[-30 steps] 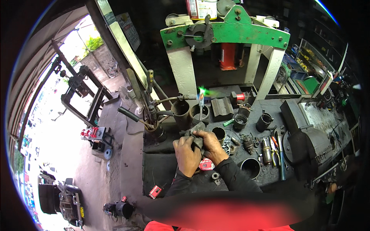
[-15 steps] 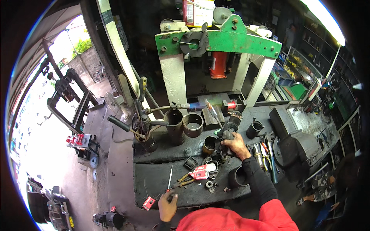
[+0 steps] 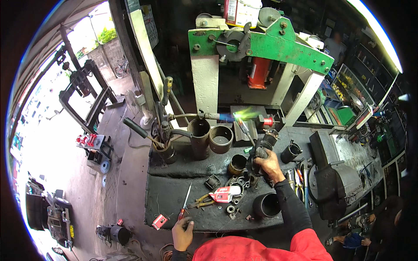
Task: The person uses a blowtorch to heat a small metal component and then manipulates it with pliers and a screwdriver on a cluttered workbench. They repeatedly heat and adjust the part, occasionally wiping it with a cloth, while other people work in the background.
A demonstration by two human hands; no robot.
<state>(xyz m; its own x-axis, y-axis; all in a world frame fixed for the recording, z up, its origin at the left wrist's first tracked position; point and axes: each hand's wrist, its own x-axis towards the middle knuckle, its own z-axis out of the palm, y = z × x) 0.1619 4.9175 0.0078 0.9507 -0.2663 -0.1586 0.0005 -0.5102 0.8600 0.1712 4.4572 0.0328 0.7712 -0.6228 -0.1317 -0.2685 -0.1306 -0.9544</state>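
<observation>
In my right hand point(image 3: 269, 166) is a tool with a thin metal shaft point(image 3: 247, 132) and a broad flat tip; its grip is hidden by my fingers. The tip sits in the blue-green flame of a gas torch point(image 3: 211, 116), which lies across the tall metal cylinders. My left hand point(image 3: 183, 235) hovers at the bench's front edge with its fingers curled closed; whatever they may hold is hidden. Just beyond it lies a screwdriver point(image 3: 182, 213) with a red handle. A small red-and-white box point(image 3: 160, 221) rests to its left.
Pliers point(image 3: 202, 202), a red-and-white packet point(image 3: 224, 194) and metal parts lie mid-bench. Open cylinders point(image 3: 266, 205) stand around my right forearm. A green-and-white press frame point(image 3: 261, 45) rises behind. At right are hand tools point(image 3: 306, 189) and a large vice point(image 3: 335, 182). People are at far right.
The view has shifted, so the bench sits differently in it. The flame around the tool's tip now looks brighter and greener. My left hand is still curled near the screwdriver.
</observation>
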